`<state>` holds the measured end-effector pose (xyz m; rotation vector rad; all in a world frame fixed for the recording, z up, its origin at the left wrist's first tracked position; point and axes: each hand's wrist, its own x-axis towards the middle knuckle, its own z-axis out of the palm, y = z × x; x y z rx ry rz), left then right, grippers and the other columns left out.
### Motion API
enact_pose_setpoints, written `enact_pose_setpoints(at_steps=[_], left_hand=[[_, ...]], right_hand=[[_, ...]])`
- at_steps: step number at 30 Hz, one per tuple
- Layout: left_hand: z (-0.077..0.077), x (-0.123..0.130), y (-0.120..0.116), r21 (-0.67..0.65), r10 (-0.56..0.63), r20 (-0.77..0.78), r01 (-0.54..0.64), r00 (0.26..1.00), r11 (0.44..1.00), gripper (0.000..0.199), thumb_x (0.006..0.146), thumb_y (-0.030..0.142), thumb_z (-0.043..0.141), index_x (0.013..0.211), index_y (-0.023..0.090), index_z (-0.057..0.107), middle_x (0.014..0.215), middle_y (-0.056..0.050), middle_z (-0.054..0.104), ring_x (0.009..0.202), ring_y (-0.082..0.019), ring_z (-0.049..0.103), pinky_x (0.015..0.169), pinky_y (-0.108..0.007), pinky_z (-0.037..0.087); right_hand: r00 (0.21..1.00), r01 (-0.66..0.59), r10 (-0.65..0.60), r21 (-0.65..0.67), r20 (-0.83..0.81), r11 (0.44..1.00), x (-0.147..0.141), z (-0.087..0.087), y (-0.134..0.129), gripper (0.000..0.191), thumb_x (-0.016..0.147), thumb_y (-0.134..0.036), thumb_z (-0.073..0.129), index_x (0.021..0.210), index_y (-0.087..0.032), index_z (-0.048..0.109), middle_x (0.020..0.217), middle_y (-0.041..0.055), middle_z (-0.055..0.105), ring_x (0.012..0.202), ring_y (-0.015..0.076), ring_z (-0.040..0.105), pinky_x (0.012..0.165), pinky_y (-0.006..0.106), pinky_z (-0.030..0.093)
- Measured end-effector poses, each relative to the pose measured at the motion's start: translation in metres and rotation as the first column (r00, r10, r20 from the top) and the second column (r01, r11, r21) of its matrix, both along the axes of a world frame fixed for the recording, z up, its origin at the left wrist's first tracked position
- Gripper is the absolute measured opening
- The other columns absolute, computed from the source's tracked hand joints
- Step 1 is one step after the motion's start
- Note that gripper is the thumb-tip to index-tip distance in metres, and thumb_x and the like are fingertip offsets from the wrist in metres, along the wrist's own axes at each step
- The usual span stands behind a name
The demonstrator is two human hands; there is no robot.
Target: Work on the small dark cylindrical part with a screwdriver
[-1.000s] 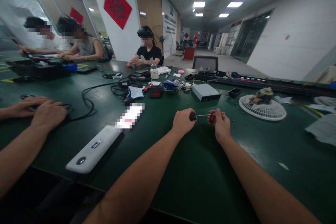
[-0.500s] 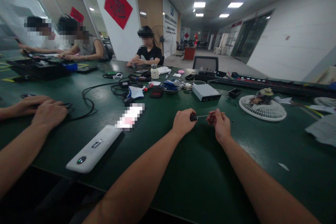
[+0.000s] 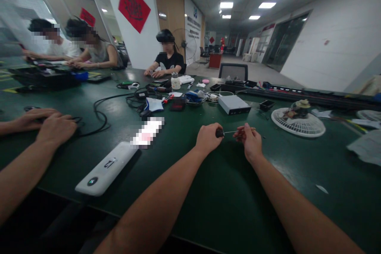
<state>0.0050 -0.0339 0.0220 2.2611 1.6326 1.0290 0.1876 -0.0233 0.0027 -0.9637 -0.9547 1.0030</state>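
— What is in our left hand (image 3: 206, 139), and why is it held so level?

— A black-handled screwdriver (image 3: 219, 133). Our fist closes around the handle, so the thin steel shaft (image 3: 230, 131) runs straight across to our right hand (image 3: 250, 142).

— And our right fingers (image 3: 244, 131)?

— Nearly closed, pinching the shaft's far end; we cannot tell if they hold anything smaller there.

— Our arms?

— Both forearms angle inward, bringing the hands together over the dark green desk (image 3: 238, 206), well apart from the white oblong device (image 3: 105, 168).
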Motion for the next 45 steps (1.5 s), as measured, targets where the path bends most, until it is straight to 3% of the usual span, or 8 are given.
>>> enact_pose_setpoints(at_steps=[31, 45], left_hand=[[-0.0019, -0.0008, 0.0008, 0.012, -0.008, 0.003, 0.008, 1.000, 1.000, 0.020, 0.083, 0.024, 0.077, 0.103, 0.024, 0.073, 0.105, -0.003, 0.080, 0.098, -0.025, 0.074, 0.096, -0.041, 0.054], [-0.0002, -0.0013, -0.0003, -0.009, -0.004, 0.005, 0.004, 1.000, 1.000, 0.019, 0.085, 0.024, 0.076, 0.104, 0.024, 0.074, 0.106, -0.003, 0.080, 0.099, -0.024, 0.073, 0.098, -0.041, 0.054]], right_hand=[[1.000, 0.007, -0.007, 0.009, -0.008, 1.000, 0.0003, -0.0003, 0.0006, 0.052, 0.073, -0.070, 0.082, 0.075, -0.018, 0.073, 0.065, 0.0033, 0.070, 0.060, 0.0172, 0.067, 0.050, 0.025, 0.047], [1.000, -0.004, 0.003, 0.015, 0.025, 1.000, -0.0005, -0.0001, -0.0001, 0.051, 0.076, -0.068, 0.080, 0.083, -0.018, 0.075, 0.069, 0.0043, 0.073, 0.063, 0.0171, 0.068, 0.052, 0.026, 0.049]])
